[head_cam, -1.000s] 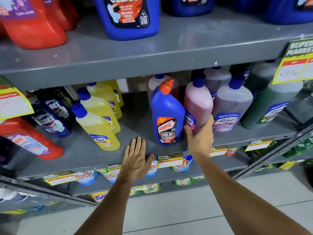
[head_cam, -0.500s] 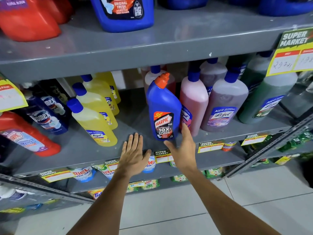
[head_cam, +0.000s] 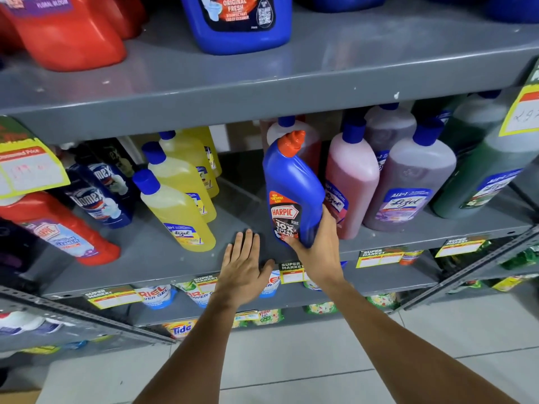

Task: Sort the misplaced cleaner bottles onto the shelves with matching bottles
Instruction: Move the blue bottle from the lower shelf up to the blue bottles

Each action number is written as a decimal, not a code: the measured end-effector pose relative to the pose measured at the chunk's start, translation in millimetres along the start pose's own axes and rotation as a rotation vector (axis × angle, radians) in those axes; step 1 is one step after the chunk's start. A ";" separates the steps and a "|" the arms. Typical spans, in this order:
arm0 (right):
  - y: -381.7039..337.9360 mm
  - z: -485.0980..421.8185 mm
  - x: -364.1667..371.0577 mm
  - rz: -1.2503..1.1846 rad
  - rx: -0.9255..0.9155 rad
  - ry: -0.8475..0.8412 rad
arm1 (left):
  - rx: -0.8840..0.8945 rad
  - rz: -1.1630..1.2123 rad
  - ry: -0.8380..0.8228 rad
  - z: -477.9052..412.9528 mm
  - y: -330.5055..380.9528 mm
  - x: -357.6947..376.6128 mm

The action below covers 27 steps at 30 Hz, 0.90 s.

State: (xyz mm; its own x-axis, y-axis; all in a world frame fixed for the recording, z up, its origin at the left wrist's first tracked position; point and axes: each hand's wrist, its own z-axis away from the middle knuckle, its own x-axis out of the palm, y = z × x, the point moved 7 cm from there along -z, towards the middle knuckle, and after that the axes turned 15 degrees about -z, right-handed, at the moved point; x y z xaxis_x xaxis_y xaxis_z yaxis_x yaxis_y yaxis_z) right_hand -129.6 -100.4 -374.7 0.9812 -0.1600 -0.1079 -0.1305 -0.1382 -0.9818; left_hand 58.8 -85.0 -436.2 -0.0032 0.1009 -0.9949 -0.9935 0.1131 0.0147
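yellow plastic lizol bottles (head_cam: 178, 211) fill the grey metal shelf (head_cam: 151, 258); the left hand (head_cam: 243, 266) lies flat and empty, likely bracing. the right hand (head_cam: 316, 246) grips the blue harpic bottle (head_cam: 291, 191) low, beside pink lizol bottles (head_cam: 350, 185), evidently misplaced.

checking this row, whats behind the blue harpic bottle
Directly behind the blue Harpic bottle stands a blue-capped bottle, only its top showing. Its label and lower body are covered.
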 end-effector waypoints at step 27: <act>-228.4 52.8 -114.1 -0.024 -0.452 0.039 | 0.065 -0.192 0.598 81.0 76.7 -216.5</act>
State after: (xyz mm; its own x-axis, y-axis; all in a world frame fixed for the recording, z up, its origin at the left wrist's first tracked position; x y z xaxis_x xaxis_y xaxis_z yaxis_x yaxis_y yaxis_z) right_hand -204.2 1.1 -146.4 0.9797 -0.1873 -0.0712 -0.1652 -0.5540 -0.8160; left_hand -7.4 -18.1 -211.6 0.0927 -0.4954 -0.8637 -0.9737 0.1363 -0.1826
